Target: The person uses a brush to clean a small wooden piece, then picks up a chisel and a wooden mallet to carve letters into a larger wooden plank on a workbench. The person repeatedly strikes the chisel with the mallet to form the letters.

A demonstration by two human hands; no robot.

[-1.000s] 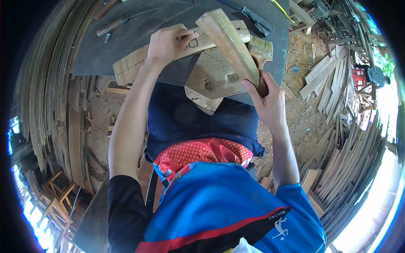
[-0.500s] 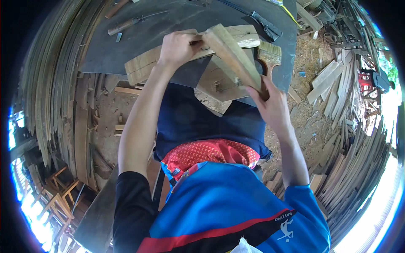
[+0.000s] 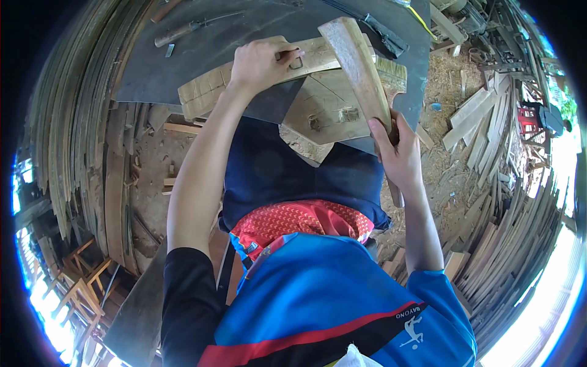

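Note:
My right hand (image 3: 400,150) is wrapped round a wooden mallet (image 3: 354,64), its thick pale head raised over the right part of a curved piece of wood (image 3: 205,92). Dark lines are marked on the curved piece, which lies across the near part of the dark table. My left hand (image 3: 263,64) rests on that piece with thumb and fingers pinched together; what they hold, if anything, is too small to make out. By its fingertips a small dark squarish outline shows on the wood. Nearer me lies a flat wooden board (image 3: 318,113) with knots.
On the dark table (image 3: 244,37) lie a wooden-handled tool (image 3: 177,37) with a thin shaft, a small metal piece (image 3: 170,50) and a black elongated thing (image 3: 388,40). Right of the mallet is a brush-shaped wooden thing (image 3: 394,76). Stacked planks (image 3: 79,122) stand left; more timber (image 3: 489,116) lies right.
The mallet has swung up and to the right, away from my left hand, and its handle end now shows below my right hand. My left hand has stayed nearly in place.

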